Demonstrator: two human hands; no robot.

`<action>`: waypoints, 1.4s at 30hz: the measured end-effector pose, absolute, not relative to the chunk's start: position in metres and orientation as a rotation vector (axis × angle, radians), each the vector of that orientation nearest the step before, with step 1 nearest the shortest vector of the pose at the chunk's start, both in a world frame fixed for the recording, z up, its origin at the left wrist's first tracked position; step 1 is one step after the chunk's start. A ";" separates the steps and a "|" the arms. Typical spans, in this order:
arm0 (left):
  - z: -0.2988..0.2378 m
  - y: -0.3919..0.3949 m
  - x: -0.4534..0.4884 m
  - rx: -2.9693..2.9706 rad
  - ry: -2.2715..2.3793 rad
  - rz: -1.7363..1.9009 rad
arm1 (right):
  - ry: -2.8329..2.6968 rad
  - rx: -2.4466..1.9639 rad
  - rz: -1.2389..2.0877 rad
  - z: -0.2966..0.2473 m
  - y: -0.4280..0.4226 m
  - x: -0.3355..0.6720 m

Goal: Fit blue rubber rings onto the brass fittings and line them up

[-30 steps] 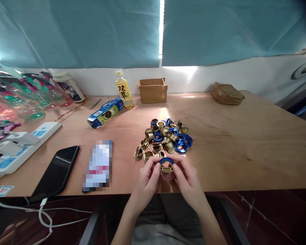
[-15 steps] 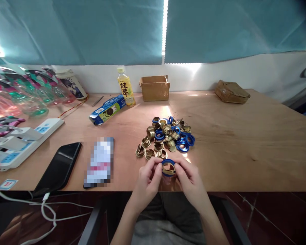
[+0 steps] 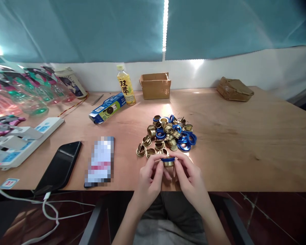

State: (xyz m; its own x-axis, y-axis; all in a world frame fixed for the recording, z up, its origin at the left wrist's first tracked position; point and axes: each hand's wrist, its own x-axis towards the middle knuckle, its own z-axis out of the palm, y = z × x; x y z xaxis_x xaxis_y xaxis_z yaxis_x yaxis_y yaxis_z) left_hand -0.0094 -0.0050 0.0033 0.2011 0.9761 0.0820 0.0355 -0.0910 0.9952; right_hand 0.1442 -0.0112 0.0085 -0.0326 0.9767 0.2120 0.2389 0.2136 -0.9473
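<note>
Between both hands, just above the table's front edge, is a round brass-coloured metal piece (image 3: 168, 164) with a blue ring (image 3: 168, 159) around its upper rim. My left hand (image 3: 150, 177) is closed on its left side, thumb and fingertips pressing it. My right hand (image 3: 188, 175) pinches the right side the same way. Right behind the hands lies a pile of loose brass-coloured pieces (image 3: 172, 144) and blue rings (image 3: 184, 145). Several brass pieces with a crossbar (image 3: 141, 150) sit at the pile's left front.
On the left lie a black phone (image 3: 60, 166), a blurred-out phone-shaped object (image 3: 100, 163) and a white power strip (image 3: 49, 126). Further back stand a yellow drink bottle (image 3: 126, 86), a blue carton (image 3: 108, 108), an open cardboard box (image 3: 156, 89), a brown package (image 3: 234, 90) and several spray bottles (image 3: 35, 92).
The brass piece with its blue ring has been tilted, from its open face showing to its side showing. Both hands keep their hold on it.
</note>
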 end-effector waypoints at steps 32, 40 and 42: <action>-0.007 -0.004 -0.007 1.464 1.015 1.244 | -1.696 -1.065 0.450 -0.001 -0.015 0.137; 0.002 -0.002 -0.012 1.450 0.946 1.218 | -1.503 -0.987 0.793 0.000 -0.021 0.139; 0.003 -0.002 -0.012 1.433 0.932 1.249 | -1.368 -0.970 0.927 0.007 -0.020 0.146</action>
State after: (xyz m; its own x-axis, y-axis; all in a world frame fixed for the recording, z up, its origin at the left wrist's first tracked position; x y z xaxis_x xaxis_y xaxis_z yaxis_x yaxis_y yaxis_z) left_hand -0.0116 -0.0025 0.0027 0.1767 0.9570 0.2301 -0.0513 -0.2245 0.9731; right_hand 0.1458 -0.0201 0.0073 0.0045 0.9391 0.3437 0.0282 0.3435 -0.9387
